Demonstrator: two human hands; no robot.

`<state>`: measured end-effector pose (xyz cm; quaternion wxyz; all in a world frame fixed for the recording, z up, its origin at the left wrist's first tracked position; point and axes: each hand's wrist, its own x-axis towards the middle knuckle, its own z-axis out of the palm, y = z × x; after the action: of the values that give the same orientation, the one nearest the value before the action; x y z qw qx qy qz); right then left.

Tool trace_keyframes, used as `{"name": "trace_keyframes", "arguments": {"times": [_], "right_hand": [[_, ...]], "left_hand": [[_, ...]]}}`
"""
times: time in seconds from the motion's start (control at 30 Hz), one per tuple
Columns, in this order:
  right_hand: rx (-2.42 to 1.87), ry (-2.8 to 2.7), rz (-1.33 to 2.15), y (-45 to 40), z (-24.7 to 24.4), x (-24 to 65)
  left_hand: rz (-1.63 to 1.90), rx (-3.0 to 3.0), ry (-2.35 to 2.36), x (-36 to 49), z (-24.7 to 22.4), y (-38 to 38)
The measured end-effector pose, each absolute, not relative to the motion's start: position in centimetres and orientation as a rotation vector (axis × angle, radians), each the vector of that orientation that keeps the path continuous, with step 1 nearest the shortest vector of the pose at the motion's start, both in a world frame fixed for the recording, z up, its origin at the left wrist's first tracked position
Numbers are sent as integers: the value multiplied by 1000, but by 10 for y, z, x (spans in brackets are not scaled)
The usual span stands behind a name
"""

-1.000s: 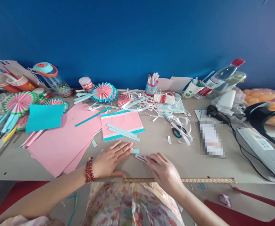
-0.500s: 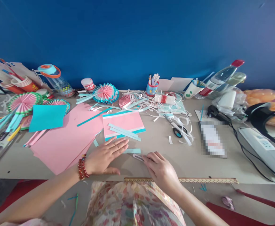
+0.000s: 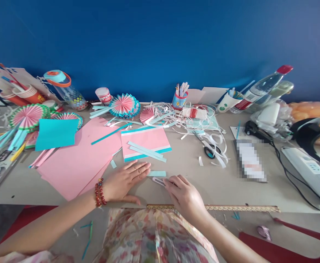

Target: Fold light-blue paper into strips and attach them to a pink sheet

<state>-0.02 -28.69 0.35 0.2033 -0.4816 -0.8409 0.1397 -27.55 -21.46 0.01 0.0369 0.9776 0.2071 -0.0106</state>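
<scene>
My left hand (image 3: 125, 180) lies flat, fingers spread, with its fingertips at the left end of a short pale-blue strip (image 3: 158, 173) on the table. Just below that strip, my right hand (image 3: 184, 193) is closed round a small light-coloured tool (image 3: 158, 180), whose slim end points left; the rest is hidden in the fingers. Beyond my left hand lies a pink sheet with blue and white edges (image 3: 160, 138), and several pale-blue strips (image 3: 146, 151) rest on it. Large pink sheets (image 3: 80, 160) lie to the left, partly under my left forearm.
A teal sheet (image 3: 56, 134) and folded paper rosettes (image 3: 124, 106) lie at the left and back. Scissors (image 3: 211, 151) sit among white paper curls. A pen cup (image 3: 179, 100), a bottle (image 3: 261, 89), a phone-like object (image 3: 250, 160) and a power strip (image 3: 307, 164) stand or lie further right.
The view has shifted slightly. My left hand stays flat, and my right hand keeps hold of the small tool, its tip a little further left relative to the strip.
</scene>
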Motion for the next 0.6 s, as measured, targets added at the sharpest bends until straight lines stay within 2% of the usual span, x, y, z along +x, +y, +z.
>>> {"name": "trace_keyframes", "arguments": {"times": [0.6], "right_hand": [[-1325,-2370,453,-274,11,8]], "left_hand": [[61,2907,650,-274,7,-210]]}}
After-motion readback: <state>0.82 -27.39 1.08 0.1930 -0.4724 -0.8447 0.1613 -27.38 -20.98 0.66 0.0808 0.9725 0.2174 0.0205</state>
